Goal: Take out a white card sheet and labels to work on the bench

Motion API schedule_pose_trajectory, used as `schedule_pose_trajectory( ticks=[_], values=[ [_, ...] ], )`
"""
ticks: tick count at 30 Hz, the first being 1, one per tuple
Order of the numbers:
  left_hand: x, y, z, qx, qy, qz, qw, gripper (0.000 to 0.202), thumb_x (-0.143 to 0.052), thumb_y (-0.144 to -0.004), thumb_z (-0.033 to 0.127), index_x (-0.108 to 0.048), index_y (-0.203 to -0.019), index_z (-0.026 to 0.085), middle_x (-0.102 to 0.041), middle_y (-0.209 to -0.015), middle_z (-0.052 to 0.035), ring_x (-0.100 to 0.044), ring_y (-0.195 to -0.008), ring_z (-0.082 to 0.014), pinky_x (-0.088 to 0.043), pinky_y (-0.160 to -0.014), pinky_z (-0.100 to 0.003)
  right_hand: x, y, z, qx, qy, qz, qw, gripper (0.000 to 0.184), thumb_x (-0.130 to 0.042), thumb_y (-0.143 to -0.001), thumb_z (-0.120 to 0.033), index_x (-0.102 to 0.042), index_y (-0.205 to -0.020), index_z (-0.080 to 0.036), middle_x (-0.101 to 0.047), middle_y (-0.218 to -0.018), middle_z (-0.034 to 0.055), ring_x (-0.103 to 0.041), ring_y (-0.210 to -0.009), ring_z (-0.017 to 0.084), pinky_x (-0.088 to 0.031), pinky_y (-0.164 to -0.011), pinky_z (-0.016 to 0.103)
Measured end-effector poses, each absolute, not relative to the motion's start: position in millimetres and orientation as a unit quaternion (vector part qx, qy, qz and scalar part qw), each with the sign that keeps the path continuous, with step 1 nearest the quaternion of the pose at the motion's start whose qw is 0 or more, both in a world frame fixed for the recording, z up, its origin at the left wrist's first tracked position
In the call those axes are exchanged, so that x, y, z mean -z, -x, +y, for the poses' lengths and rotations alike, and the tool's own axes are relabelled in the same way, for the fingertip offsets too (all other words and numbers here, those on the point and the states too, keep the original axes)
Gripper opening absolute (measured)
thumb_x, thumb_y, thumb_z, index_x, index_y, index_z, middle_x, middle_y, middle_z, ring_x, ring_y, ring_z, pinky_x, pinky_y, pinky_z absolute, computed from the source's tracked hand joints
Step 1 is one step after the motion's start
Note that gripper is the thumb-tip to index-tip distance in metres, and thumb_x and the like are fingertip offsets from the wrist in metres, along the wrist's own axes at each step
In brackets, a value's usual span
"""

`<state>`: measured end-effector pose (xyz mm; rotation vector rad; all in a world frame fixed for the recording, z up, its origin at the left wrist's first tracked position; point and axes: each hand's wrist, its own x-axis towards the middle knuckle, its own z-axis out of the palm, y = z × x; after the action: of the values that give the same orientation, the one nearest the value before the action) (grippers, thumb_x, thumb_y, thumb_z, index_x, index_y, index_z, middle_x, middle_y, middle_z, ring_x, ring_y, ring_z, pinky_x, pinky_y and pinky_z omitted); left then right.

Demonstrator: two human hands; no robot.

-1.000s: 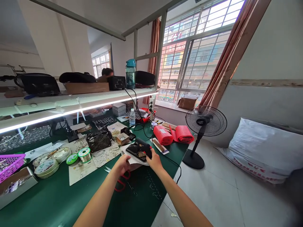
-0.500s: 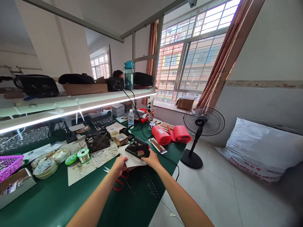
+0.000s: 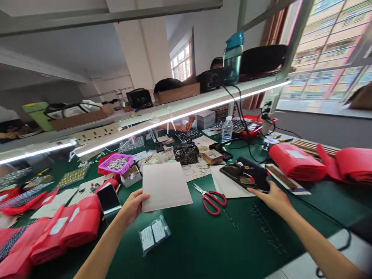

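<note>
My left hand (image 3: 133, 205) pinches the near left corner of a white sheet of paper (image 3: 165, 186), held just above the green bench top (image 3: 209, 240). My right hand (image 3: 271, 197) rests at the near edge of a black tool and tray (image 3: 245, 176) that lies on another white sheet (image 3: 228, 186); its fingers curl against it. Red-handled scissors (image 3: 210, 198) lie between my two hands. A small clear bag with labels (image 3: 154, 233) lies below the held sheet.
Red foam rolls lie at the near left (image 3: 58, 228) and far right (image 3: 296, 166). A phone (image 3: 109, 199), a purple basket (image 3: 116, 162), a small black fan (image 3: 186, 153), a water bottle (image 3: 227, 130) and cables crowd the back. Another person's hands (image 3: 183, 126) work beyond the lit shelf.
The view has swung left along the bench. My left hand has pulled a white sheet out to the left and lifted it. My right hand stays at the black tool.
</note>
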<state>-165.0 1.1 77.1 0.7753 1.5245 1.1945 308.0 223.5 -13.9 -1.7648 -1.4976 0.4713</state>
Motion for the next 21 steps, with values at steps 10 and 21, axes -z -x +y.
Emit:
schedule_pose_trajectory(
  ticks=[10, 21],
  values=[
    [13.4, 229.5, -91.0, -0.291, -0.313, 0.856, 0.292, 0.039, -0.050, -0.103, 0.053, -0.061, -0.094, 0.017, -0.057, -0.056, 0.0063, -0.058, -0.043, -0.0134, -0.051, -0.048, -0.028, -17.1, -282.7, 159.6, -0.101, 0.630, -0.611, 0.469, 0.065, -0.064, -0.093, -0.047, -0.051, -0.148, -0.013, -0.053, -0.146, 0.0332, -0.048, -0.137, 0.054, -0.049, -0.099, 0.066],
    [10.4, 192.4, -95.7, -0.181, -0.621, 0.744, 0.167, 0.067, -0.047, -0.097, 0.060, -0.051, -0.152, 0.022, -0.042, -0.165, -0.0103, -0.033, -0.156, -0.0329, -0.022, -0.129, -0.060, -11.9, -94.2, 33.1, -0.327, 0.365, -0.848, 0.200, 0.021, -0.070, -0.094, -0.028, -0.071, -0.114, -0.020, -0.076, -0.103, 0.0049, -0.073, -0.085, 0.021, -0.061, -0.076, 0.034]
  ],
)
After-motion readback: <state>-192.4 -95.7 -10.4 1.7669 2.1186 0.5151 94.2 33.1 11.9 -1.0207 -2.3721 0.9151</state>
